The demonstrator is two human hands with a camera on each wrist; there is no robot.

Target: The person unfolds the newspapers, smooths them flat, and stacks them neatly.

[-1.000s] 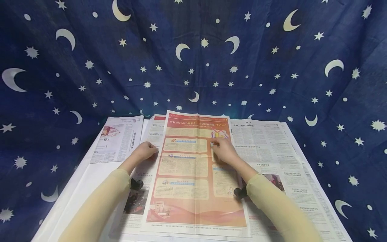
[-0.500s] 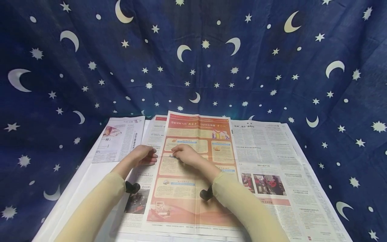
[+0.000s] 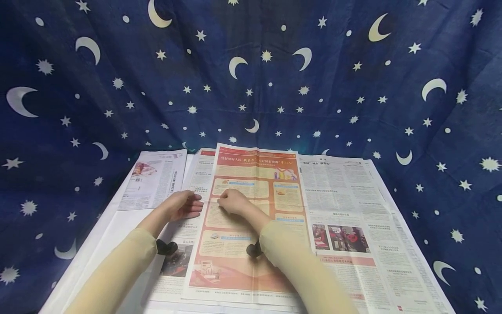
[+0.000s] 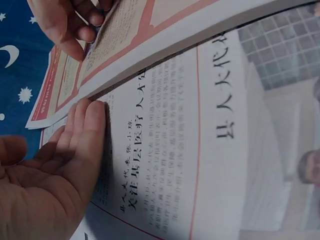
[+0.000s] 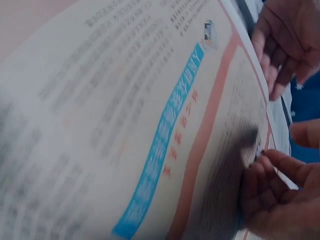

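An orange-red newspaper page (image 3: 235, 272) with a vertical centre crease lies on top of other newspaper sheets. My left hand (image 3: 182, 206) stands at its left edge, palm turned toward the page and fingers extended. In the left wrist view those fingertips come right up to the page's edge, over a black-and-white newspaper sheet (image 4: 170, 150) printed in columns. My right hand (image 3: 232, 202) is over the left half of the orange-red page. In the right wrist view, its loosely bent fingers meet the print near the left edge, with the thumb apart from them.
A smaller folded newspaper (image 3: 150, 181) lies at the back left on the white table (image 3: 106, 244). On the right another newspaper (image 3: 337, 196) with photos is spread out. Behind the table hangs a dark blue curtain (image 3: 251, 78) with moons and stars.
My right hand has moved left across the page from its right column to its left half. My left hand has opened out, with its palm now facing the page edge. The page stays in place.
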